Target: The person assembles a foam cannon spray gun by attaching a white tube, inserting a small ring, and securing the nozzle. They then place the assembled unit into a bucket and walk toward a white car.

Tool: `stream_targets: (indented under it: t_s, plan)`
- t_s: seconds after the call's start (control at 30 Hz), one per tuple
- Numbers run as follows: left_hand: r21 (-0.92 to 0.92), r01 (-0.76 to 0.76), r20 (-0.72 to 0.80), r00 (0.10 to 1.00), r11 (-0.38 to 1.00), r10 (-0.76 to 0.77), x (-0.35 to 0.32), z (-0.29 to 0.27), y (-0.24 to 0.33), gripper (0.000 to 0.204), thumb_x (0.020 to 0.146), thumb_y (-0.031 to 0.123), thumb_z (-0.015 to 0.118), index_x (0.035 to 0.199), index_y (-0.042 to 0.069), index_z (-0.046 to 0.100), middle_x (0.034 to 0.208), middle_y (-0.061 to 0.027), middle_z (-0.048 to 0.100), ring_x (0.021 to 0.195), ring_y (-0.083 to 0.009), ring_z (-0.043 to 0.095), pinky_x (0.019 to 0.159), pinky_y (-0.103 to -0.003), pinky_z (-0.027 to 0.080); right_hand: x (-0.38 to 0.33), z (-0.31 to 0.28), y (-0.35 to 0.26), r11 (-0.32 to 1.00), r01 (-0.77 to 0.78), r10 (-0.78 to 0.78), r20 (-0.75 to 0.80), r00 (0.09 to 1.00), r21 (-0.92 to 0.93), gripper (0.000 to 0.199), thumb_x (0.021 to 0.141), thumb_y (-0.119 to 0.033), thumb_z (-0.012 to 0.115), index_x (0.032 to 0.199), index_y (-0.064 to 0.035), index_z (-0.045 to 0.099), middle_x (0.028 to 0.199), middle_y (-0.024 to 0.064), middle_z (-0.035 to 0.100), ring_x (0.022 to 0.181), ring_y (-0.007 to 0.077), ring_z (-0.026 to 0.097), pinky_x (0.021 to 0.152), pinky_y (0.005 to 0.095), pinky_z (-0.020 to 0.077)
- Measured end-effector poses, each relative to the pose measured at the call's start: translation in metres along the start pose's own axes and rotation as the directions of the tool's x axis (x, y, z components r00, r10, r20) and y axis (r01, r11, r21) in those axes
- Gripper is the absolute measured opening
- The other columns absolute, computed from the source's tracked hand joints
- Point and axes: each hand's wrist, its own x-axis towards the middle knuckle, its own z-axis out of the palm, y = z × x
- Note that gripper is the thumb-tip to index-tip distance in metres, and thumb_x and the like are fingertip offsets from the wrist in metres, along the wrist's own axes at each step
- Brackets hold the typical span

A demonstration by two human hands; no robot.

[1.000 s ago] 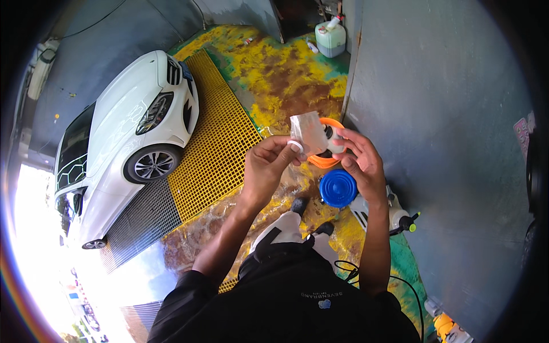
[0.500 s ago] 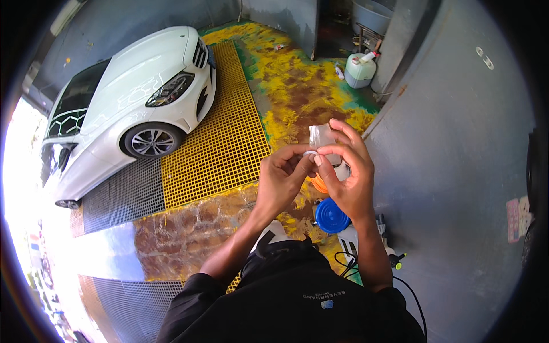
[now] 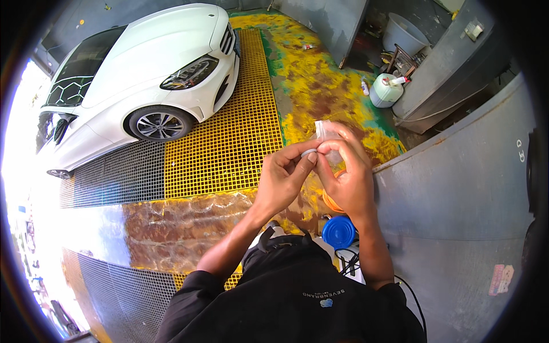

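Observation:
Both hands meet in front of my chest, fingertips nearly touching. My left hand (image 3: 281, 176) pinches a small white rounded piece (image 3: 309, 152) between thumb and forefinger; its exact kind is too small to tell. My right hand (image 3: 350, 180) has its thumb and forefinger bent together at that piece. A clear plastic bag (image 3: 321, 130) is held in the right hand, its crumpled top sticking up past the fingers and part of it hidden behind them. Below the right hand show an orange round item (image 3: 333, 200) and a blue round lid (image 3: 338, 231).
To the left a white car (image 3: 154, 48) stands on yellow floor grating (image 3: 220, 154). A grey metal panel (image 3: 452, 188) rises close on my right. Farther off are a white jerrycan (image 3: 386, 91) and a grey tub (image 3: 405, 34). A black cable (image 3: 413, 297) runs beside my right arm.
My view has shifted, so the car sits higher and the doorway side shows more. The hands keep nearly the same grip; the bag is more covered by the right hand's fingers.

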Motion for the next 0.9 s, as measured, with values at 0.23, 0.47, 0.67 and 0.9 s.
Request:
stream_targets:
  t_s: [0.23, 0.47, 0.67, 0.9]
  plan:
    - [-0.055, -0.009, -0.062, 0.998, 0.998, 0.006, 0.037, -0.030, 0.000, 0.033, 0.099, 0.009, 0.055, 0.128, -0.006, 0.058, 0.105, -0.0106, 0.069, 0.096, -0.0140, 0.065, 0.086, -0.026, 0.053, 0.047, 0.043, 0.019, 0.997, 0.073, -0.073, -0.022, 0.997, -0.023, 0.020, 0.078, -0.002, 0.072, 0.092, -0.0031, 0.059, 0.120, 0.0213, 0.061, 0.104, 0.0383, 0.064, 0.082, 0.0397, 0.0538]
    - [-0.272, -0.056, -0.118, 0.993, 0.961, 0.024, 0.101, -0.037, -0.010, 0.039, 0.101, 0.026, 0.054, 0.120, -0.007, 0.062, 0.105, -0.0098, 0.068, 0.098, -0.0136, 0.062, 0.088, -0.025, 0.048, 0.097, 0.068, 0.074, 0.984, 0.068, -0.062, -0.042, 0.997, 0.164, 0.017, 0.075, -0.001, 0.071, 0.085, -0.0020, 0.058, 0.113, 0.0216, 0.064, 0.101, 0.0367, 0.066, 0.078, 0.0389, 0.0545]
    - [-0.292, 0.080, -0.105, 0.988, 0.953, -0.115, 0.209, -0.017, -0.031, 0.025, 0.098, 0.025, 0.060, 0.094, 0.000, 0.064, 0.081, -0.0010, 0.065, 0.072, -0.0061, 0.058, 0.065, -0.022, 0.045, 0.148, 0.058, 0.156, 0.936, 0.010, -0.020, 0.024, 1.000, 0.351, 0.013, 0.076, 0.000, 0.068, 0.082, 0.0000, 0.056, 0.102, 0.0178, 0.065, 0.083, 0.0281, 0.067, 0.073, 0.0354, 0.0520]
    - [-0.080, 0.002, -0.097, 0.995, 0.997, -0.010, 0.345, 0.055, -0.046, 0.015, 0.098, 0.015, 0.060, 0.095, 0.001, 0.063, 0.084, -0.0032, 0.067, 0.071, -0.0077, 0.061, 0.066, -0.023, 0.050, 0.213, -0.007, 0.288, 0.871, -0.100, 0.126, -0.021, 0.992, 0.481, 0.013, 0.079, -0.003, 0.067, 0.085, -0.0003, 0.055, 0.114, 0.0157, 0.066, 0.095, 0.0206, 0.065, 0.081, 0.0319, 0.0526]
